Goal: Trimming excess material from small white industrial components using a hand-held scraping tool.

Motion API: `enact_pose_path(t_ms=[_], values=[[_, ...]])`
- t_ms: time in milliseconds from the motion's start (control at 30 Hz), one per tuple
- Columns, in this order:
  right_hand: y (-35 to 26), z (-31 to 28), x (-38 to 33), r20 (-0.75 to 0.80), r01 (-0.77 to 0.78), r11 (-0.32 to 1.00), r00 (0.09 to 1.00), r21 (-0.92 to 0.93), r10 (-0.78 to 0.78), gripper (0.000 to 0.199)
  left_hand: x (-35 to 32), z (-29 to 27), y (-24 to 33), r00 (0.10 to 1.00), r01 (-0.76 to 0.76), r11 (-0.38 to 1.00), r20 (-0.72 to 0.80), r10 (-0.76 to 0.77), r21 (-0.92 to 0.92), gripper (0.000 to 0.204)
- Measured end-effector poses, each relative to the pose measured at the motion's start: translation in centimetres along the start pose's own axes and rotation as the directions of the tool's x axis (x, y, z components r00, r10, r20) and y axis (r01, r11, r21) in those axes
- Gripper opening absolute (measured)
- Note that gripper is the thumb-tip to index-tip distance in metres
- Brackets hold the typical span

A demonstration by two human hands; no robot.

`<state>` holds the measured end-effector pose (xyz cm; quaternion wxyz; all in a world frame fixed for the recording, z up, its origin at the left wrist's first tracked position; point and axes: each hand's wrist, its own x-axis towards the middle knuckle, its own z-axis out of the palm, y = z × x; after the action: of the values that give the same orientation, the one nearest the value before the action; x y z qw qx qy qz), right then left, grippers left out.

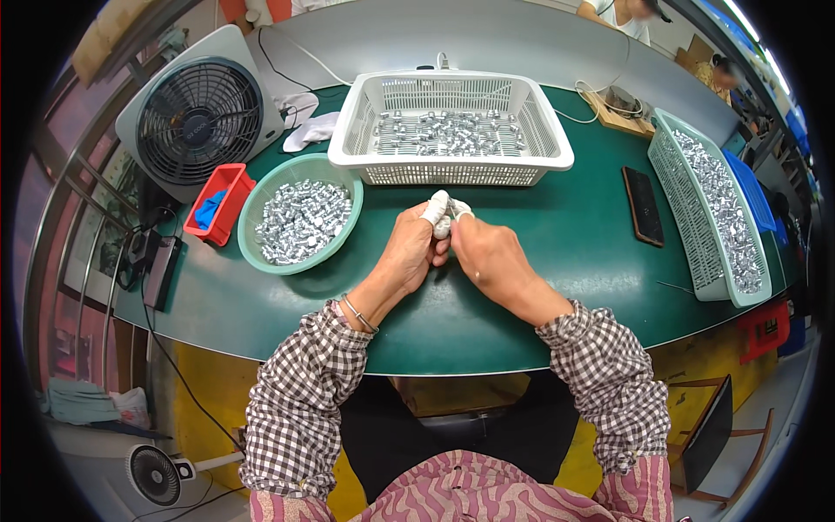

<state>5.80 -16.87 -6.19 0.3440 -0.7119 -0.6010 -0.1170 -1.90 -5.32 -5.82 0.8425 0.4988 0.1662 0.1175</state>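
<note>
My left hand [417,239] and my right hand [489,250] meet over the green table, in front of the white basket. White coverings wrap some of the fingertips. Both hands are closed, fingers pinched together around something small. A thin dark sliver shows between the fingertips, but its kind is too small to tell. Left of my hands, a light green bowl [250,250] is full of small silvery metal parts [303,221]. The white basket [452,175] beyond my hands holds more such parts [457,132], spread over its bottom.
A fan [201,114] stands at the back left, beside a red bin [228,196] with blue cloth. White gloves [311,132] lie near it. To the right are a phone [643,205] and a pale green basket [691,226] of metal parts. People sit beyond the partition [522,48].
</note>
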Motion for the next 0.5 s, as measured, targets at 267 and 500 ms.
enact_pose_path(t_ms=[267,500], values=[[-0.4,0.5,1.4,-0.074,-0.119,0.853,0.981,0.508,0.181,0.014,-0.2,0.1,0.0,0.995,-0.074,0.984,0.061,0.084,-0.16,0.034],[-1.4,-0.1,0.6,0.065,-0.004,0.983,0.998,-0.184,0.016,0.019,-0.2,0.6,-0.2,0.997,-0.054,0.993,-0.062,0.048,-0.101,0.035]])
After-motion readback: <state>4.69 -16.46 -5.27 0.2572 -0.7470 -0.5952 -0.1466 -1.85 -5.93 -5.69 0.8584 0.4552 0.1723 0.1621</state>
